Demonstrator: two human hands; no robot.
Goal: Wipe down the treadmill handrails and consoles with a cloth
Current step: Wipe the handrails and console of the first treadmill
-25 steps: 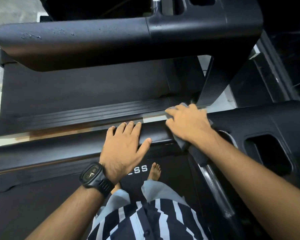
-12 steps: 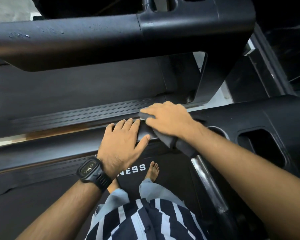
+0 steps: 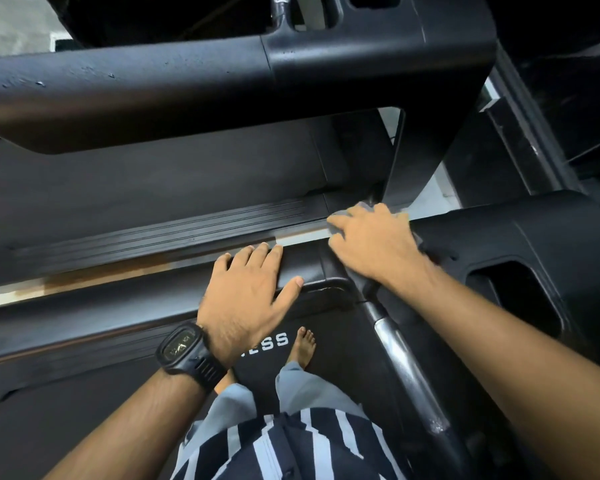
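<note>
A: Cloth [image 3: 367, 208], where is it sitting?
B: It is lying bunched under the right hand [image 3: 378, 245], at the corner where the black handrail [image 3: 314, 268] is meeting the console [image 3: 534, 233]; only grey edges are showing.
A: Is that hand gripping it?
B: It is pressing down on it with fingers laid out fairly flat, the thumb hidden.
A: And the left hand [image 3: 246, 294]?
B: It is resting open, palm down, on the handrail just beside, thumb spread, a black watch [image 3: 184, 348] sitting on its wrist
</note>
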